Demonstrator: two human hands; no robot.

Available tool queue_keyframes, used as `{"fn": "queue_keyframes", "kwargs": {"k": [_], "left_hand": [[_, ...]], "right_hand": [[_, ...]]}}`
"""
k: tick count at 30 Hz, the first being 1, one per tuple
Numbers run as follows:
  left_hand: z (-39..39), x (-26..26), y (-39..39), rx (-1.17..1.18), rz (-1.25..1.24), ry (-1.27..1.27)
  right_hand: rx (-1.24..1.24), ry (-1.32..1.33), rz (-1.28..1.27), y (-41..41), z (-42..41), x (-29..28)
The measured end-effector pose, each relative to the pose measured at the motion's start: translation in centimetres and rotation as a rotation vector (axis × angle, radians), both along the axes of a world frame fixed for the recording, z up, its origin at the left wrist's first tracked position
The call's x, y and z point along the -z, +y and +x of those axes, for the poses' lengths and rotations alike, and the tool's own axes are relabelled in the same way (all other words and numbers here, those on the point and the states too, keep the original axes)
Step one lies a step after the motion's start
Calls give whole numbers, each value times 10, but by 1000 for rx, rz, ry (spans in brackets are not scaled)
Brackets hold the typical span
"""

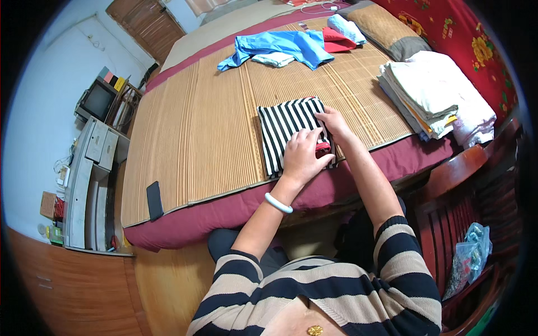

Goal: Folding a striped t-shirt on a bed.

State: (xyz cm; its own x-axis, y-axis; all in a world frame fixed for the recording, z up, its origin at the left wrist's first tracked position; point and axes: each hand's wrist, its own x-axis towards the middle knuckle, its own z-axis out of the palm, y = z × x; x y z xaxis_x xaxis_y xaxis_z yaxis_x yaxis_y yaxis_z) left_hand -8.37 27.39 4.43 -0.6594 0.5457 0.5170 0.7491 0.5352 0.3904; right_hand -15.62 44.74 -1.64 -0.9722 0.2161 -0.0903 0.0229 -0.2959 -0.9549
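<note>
A black-and-white striped garment [279, 130], folded into a flat rectangle, lies on the bamboo mat [201, 122] near the bed's front edge. A bit of red [323, 148] shows at its lower right. My left hand [303, 153] rests on top of the garment, palm down with fingers spread, and a pale bangle circles that wrist. At the garment's upper right edge is my right hand [333, 124], its fingertips on the fabric. Whether those fingers pinch the cloth is hard to see.
Blue clothing [290, 44] and a red cloth [336, 40] lie across the mat. A folded clothes stack [420, 92] sits at right beside a pillow [382, 27]. A smartphone [154, 200] lies near the front left edge. A wooden chair [445, 227] holds a plastic bag [470, 254].
</note>
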Motion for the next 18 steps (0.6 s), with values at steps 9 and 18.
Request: {"fn": "queue_keyframes", "kwargs": {"k": [9, 18], "left_hand": [[3, 8, -6, -186, -50, 55], [-38, 31, -107, -395, 1046, -365]], "right_hand": [[74, 52, 81, -16, 11, -18], [-108, 167, 326, -33, 20, -34]]}}
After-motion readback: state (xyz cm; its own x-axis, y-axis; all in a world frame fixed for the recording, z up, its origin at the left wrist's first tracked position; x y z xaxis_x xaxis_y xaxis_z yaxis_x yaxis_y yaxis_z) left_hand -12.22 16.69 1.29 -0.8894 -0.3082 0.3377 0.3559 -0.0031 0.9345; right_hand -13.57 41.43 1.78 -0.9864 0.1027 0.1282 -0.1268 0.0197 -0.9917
